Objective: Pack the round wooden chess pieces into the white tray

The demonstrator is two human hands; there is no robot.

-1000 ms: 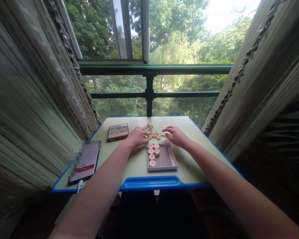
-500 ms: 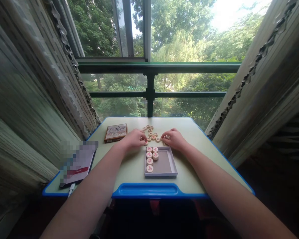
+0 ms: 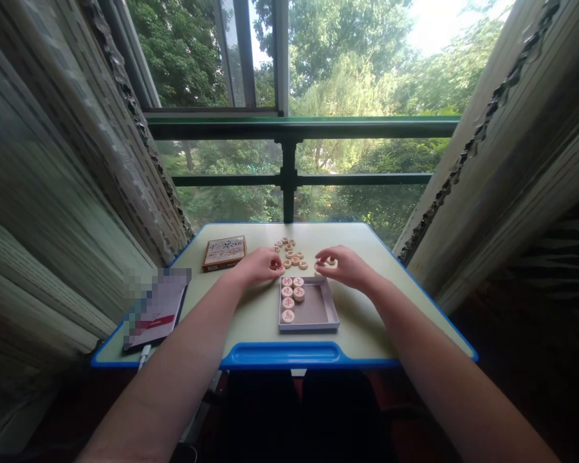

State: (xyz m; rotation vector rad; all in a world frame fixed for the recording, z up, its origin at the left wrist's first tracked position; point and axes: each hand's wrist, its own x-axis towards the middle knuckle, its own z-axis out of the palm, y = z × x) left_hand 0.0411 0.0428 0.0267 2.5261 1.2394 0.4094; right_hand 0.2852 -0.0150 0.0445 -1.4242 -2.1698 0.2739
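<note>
A shallow white box tray stands near the middle of the table. Several round wooden Chinese chess pieces with red characters lie in its left part, in two columns. Beyond it, more loose pieces are scattered on the tabletop. My left hand is closed, its fingertips on a piece just past the tray's far left corner. Above the far right corner, my right hand is curled, thumb and fingers at another piece that they partly hide.
A flat printed box lies at the left back of the table. In front of it rests a phone-like device with a white cable. The pale tabletop has a blue edge and a front groove. Curtains flank the window.
The view has shifted slightly. My right fingers have opened a little and more of the pieces around them shows. My left hand stays by its piece; those in the tray look the same.
</note>
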